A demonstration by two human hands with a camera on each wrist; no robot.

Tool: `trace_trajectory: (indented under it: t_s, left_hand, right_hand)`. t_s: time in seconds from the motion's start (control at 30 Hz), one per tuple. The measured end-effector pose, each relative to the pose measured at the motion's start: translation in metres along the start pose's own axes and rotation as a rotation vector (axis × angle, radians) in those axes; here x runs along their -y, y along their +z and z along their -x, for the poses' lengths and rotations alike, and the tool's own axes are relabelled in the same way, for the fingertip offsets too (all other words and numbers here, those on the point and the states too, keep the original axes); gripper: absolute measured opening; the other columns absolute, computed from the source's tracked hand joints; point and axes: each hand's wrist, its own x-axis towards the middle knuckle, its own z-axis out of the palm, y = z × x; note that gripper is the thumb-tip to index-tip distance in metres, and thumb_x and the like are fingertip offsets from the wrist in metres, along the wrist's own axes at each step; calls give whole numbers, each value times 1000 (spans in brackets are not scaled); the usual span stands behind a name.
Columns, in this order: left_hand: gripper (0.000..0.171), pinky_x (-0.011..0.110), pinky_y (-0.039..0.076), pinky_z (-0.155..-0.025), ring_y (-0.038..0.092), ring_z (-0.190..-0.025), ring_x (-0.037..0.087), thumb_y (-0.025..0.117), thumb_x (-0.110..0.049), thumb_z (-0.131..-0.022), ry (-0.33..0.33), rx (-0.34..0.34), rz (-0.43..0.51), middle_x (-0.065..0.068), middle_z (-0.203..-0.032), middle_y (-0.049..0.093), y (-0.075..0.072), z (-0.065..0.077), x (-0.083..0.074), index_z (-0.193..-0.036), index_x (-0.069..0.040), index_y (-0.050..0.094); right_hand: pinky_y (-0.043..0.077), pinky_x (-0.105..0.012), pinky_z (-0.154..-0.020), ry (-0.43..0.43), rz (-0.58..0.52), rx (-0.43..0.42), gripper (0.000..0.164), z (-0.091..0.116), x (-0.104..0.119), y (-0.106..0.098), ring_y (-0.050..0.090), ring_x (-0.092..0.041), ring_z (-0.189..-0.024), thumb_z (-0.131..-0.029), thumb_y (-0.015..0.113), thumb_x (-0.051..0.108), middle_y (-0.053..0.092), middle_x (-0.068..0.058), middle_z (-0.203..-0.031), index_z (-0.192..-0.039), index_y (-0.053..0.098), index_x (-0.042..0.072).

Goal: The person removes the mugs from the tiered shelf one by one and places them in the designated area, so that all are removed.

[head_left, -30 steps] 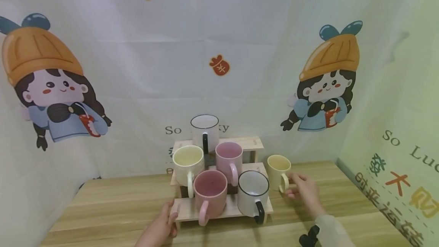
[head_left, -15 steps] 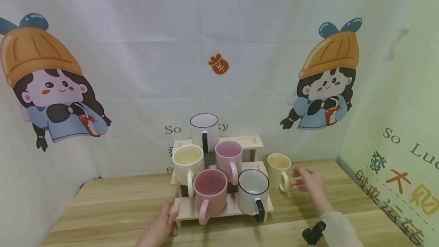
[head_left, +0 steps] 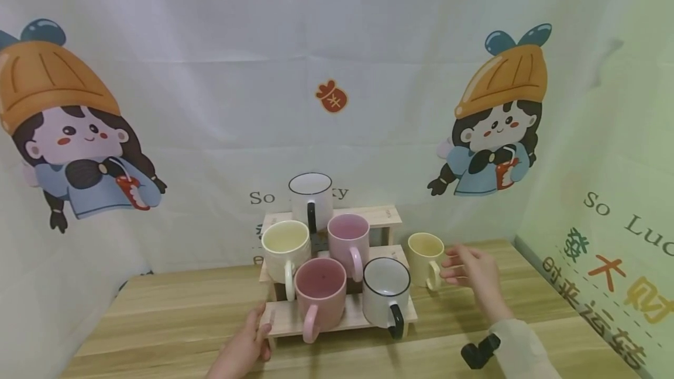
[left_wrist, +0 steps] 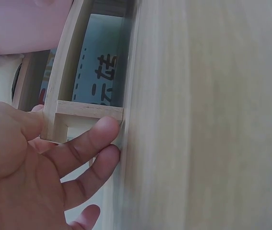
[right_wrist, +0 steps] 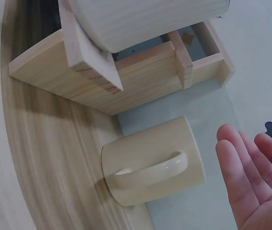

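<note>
My left hand (head_left: 243,339) grips the left end of the lowest step of a three-step wooden rack (head_left: 280,319). In the left wrist view its thumb lies along the board's end and its fingers (left_wrist: 85,146) reach round the short leg. A pale yellow mug (head_left: 423,262) stands upright on the table, right of the rack, its handle turned toward me. My right hand (head_left: 476,276) is held beside that mug, fingers extended and holding nothing. The right wrist view shows a gap between these fingers (right_wrist: 234,165) and the mug's rim.
A white black-rimmed mug (head_left: 310,200) tops the rack. Its middle step bears a cream mug (head_left: 281,250) and a lilac mug (head_left: 344,244). On the front step are a pink mug (head_left: 321,300) and another black-rimmed mug (head_left: 380,297). Behind hangs a printed cloth (head_left: 242,104).
My right hand has drawn back from the yellow mug's handle, then shifted up level with the mug's upper side. My left hand keeps its hold on the rack, and the mugs stay in place.
</note>
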Motion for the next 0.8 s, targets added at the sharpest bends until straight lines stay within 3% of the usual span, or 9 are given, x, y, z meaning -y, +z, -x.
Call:
trace_trajectory:
  t_s: [0.2,0.5,0.8]
  left_hand:
    - [52,52,42,-81,46,-55,12,41,-23,-103,2,-13,-46,-4,-60,57,-2,0,-4,-146,0,24]
    - [51,52,41,-79,46,-54,13,41,-20,-103,11,-14,-44,-4,-60,57,-3,0,-8,-145,2,25]
    - [52,56,40,-83,47,-55,12,42,-22,-103,-1,-12,-42,-5,-60,58,-1,1,-5,-146,0,25]
  right_hand:
    - [57,-31,-60,-18,-14,37,45,3,12,3,68,-15,-62,-101,42,28,69,-4,-76,-111,56,-13]
    - [56,-30,-58,-18,-21,23,42,4,28,5,67,-15,-58,-100,43,31,68,0,-71,-99,64,-6]
    - [56,-30,-58,-23,-33,26,48,7,35,13,67,-15,-58,-101,39,30,67,-1,-69,-105,59,-12]
